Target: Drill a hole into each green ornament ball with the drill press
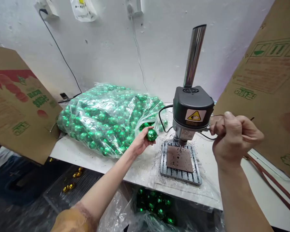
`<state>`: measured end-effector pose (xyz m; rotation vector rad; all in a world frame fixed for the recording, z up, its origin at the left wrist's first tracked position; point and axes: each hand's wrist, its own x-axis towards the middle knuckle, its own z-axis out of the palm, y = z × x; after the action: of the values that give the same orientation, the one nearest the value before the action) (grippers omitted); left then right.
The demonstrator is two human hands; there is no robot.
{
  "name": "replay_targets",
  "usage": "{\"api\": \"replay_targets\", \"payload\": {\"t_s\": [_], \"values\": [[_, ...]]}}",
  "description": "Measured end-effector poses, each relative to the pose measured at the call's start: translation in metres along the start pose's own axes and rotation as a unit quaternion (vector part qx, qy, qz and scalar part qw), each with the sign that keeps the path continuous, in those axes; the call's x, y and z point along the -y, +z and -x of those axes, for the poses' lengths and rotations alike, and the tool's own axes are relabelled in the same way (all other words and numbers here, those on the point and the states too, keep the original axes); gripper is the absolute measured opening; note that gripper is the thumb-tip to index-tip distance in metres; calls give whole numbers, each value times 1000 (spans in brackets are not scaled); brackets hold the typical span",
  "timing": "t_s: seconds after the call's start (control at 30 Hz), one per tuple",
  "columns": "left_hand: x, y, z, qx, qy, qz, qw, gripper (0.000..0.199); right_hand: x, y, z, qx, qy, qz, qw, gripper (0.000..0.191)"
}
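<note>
In our left hand (142, 142) we hold a shiny green faceted ball (151, 135), our fingers curled narrowly beneath and behind it, just left of a small black and silver bench drill press (193, 106). Our right hand (235, 137) is closed in a fist at the machine's right side, around its silver metal feed handle (204, 130), with our knuckles hiding most of it. The black motor housing, with a yellow warning triangle on its label, sits on a tilted, polished chrome column (195, 54). Below the chuck we see a flat brown square plate (180, 164) with a dark hole in it, lying on a grey slotted metal base (198, 178); dark shavings are scattered over both and on the white tabletop (94, 158) around them. Just behind our left hand, a large clear plastic bag (106, 117) full of similar green balls lies on the tabletop, its mouth open toward us. Under the table edge we see more green balls (157, 206) among clear plastic, and gold balls (69, 187) lower left. Printed brown cardboard stands at both sides: a left panel (24, 106) and a right panel (268, 93).
</note>
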<state>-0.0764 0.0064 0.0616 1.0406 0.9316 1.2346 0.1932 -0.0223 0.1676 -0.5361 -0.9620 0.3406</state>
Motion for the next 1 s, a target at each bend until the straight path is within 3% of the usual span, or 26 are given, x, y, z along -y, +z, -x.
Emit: {"api": "replay_targets", "payload": {"t_s": [0.13, 0.3, 0.5, 0.63, 0.9, 1.0], "values": [[15, 19, 35, -8, -82, 212, 974, 54, -2, -2, 0, -4, 5, 2, 1000, 48], [54, 41, 70, -29, -137, 332, 933, 46, -4, -5, -1, 1, 23, 3, 1000, 50], [106, 66, 112, -21, -161, 360, 919, 48, -4, -7, 0, 7, 38, 5, 999, 55], [111, 71, 126, -35, -164, 373, 913, 48, -4, -7, 1, 12, 46, 10, 999, 54], [135, 71, 173, 15, -187, 347, 919, 49, -5, -6, 1, 22, 57, 16, 998, 60], [137, 69, 175, 19, -179, 323, 929, 48, -9, -8, 1, 30, 57, 22, 998, 58]]}}
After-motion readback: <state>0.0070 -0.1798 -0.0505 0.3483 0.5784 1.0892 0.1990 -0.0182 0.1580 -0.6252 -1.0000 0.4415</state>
